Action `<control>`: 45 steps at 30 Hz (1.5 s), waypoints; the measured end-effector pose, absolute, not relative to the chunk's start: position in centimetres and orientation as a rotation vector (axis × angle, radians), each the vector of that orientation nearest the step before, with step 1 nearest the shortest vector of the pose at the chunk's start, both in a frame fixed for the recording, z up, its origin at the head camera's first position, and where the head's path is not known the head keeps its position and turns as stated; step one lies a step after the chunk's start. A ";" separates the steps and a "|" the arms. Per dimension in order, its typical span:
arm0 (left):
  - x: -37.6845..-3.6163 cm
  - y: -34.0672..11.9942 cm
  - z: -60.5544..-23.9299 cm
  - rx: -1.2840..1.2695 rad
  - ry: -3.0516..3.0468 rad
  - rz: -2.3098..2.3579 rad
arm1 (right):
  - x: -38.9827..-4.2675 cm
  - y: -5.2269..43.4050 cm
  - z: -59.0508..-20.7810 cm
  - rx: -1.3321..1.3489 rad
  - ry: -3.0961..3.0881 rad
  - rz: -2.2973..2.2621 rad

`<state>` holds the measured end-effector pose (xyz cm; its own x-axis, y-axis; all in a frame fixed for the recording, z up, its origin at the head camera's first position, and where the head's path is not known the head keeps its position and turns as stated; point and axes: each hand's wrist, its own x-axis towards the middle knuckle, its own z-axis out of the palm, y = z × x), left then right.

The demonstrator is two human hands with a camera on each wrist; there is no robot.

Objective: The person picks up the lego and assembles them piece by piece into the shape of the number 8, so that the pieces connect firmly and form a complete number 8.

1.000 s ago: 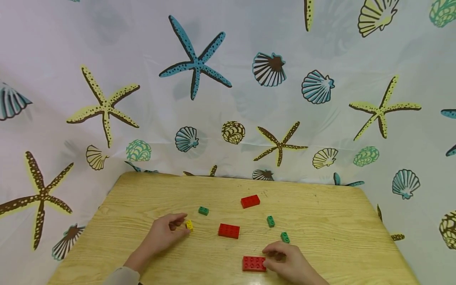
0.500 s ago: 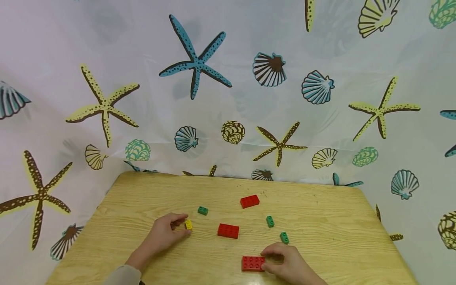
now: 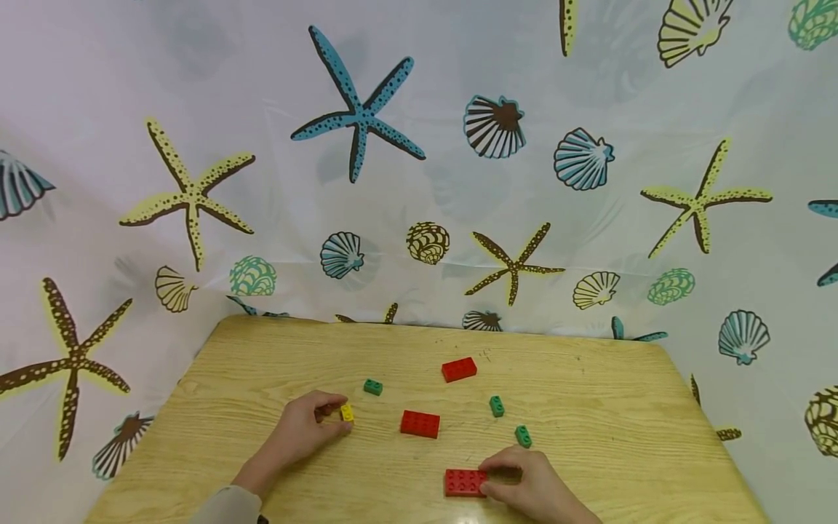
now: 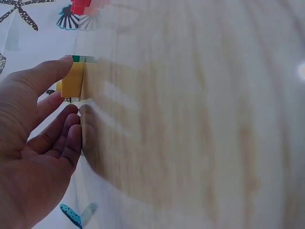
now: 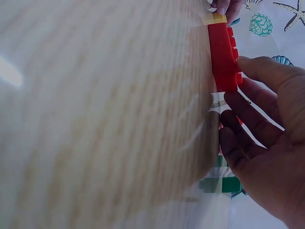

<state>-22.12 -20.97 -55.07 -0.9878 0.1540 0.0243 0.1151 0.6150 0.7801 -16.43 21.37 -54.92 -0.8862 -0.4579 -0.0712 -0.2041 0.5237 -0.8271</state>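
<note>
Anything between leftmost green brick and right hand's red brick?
Head view: middle red brick, between the green brick and the front red brick at the right hand.

Left hand (image 4: 19, 150) pinching 1 yellow block (image 4: 72, 80), green block (image 4: 76, 58) behind, wooden tabletop (image 4: 171, 143)

Inscriptions, labels, brands, numbers: none legible. Desk (image 3: 589, 407): small dark marks (image 3: 484, 356) toward the far edge, beside the farthest red brick (image 3: 460, 370); too small to read.
</note>
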 end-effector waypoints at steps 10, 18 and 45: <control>-22.2 -20.9 -55.3 0.237 2.780 1.347 | -16.4 21.1 -54.7 -0.553 2.488 -1.308; -22.1 -20.7 -55.1 0.278 2.796 1.325 | -16.5 21.1 -54.6 -0.566 2.504 -1.303; -20.5 -15.7 -53.3 0.563 2.611 1.410 | -16.3 21.1 -54.6 -0.546 2.479 -1.317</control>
<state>-20.53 -15.69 -53.27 -0.9234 0.3776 0.0691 0.2649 0.4965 0.8266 -16.33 21.12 -54.63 -0.8893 -0.4521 -0.0685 -0.1963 0.5127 -0.8358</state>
